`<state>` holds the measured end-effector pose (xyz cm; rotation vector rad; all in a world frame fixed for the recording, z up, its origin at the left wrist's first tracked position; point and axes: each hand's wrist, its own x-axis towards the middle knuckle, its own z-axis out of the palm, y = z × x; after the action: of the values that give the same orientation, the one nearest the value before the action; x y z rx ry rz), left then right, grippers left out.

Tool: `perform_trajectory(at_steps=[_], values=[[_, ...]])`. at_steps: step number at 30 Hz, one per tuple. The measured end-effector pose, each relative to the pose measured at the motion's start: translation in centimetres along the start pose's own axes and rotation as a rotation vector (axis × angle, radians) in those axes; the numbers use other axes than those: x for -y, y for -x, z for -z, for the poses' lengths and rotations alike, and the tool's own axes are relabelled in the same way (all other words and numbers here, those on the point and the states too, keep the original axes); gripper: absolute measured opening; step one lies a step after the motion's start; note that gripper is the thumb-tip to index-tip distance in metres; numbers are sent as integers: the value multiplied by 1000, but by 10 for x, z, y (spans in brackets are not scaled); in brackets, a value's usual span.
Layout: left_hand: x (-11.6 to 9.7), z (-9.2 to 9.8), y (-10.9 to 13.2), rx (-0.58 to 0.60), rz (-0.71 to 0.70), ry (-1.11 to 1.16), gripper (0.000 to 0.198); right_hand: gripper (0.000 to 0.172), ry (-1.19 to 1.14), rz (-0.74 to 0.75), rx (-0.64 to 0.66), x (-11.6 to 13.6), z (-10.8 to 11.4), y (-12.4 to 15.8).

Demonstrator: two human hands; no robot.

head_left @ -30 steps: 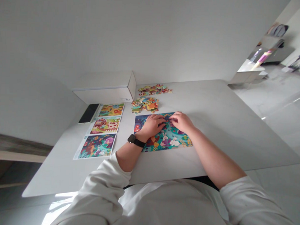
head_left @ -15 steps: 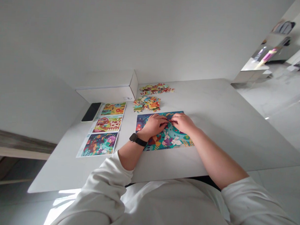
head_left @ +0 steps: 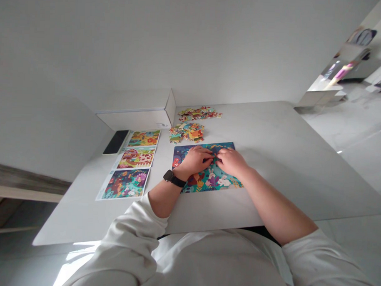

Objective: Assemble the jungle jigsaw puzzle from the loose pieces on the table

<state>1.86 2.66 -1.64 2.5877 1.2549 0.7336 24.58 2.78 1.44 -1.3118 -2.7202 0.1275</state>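
Note:
A blue-green jigsaw picture (head_left: pixel 218 181) with white rabbits and plants lies flat on the table. My left hand (head_left: pixel 197 159), below a black watch (head_left: pixel 174 178), rests on its upper middle with fingers bent together. Close by on the right, my right hand (head_left: pixel 230 161) touches the same picture, its fingers curled. The fingertips of both hands nearly meet, and whatever they pinch there is too small to make out. Two piles of loose pieces sit behind the picture, an orange and green one (head_left: pixel 187 132) and a red and yellow one (head_left: pixel 200 113).
Three printed picture sheets lie at the left: lion (head_left: pixel 144 138), barn (head_left: pixel 136 157) and forest (head_left: pixel 125 184). Beside them is a black phone (head_left: pixel 116 142). A white box (head_left: pixel 135 119) stands behind, against the wall. The white table (head_left: pixel 289 163) extends to the right.
My right hand has shifted slightly, its fingers lower and more curled against the picture. My left hand stays nearly in place.

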Motion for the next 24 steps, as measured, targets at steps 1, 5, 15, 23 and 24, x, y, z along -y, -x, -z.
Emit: perform_trajectory(at_steps=[1, 5, 15, 23, 24], values=[[0, 0, 0, 1, 1, -5, 22, 21, -4, -1, 6, 1, 0, 0], [-1, 1, -1, 16, 3, -22, 22, 19, -31, -14, -2, 7, 0, 0], [-12, 2, -1, 80, 3, -55, 26, 23, -51, 0, -8, 6, 7, 2], [-19, 7, -1, 134, 35, -86, 27, 31, -4, -35, 82, 5, 14, 0], [-19, 7, -1, 137, 37, -88, 27, 31, 2, -34, 85, 5, 14, 0]])
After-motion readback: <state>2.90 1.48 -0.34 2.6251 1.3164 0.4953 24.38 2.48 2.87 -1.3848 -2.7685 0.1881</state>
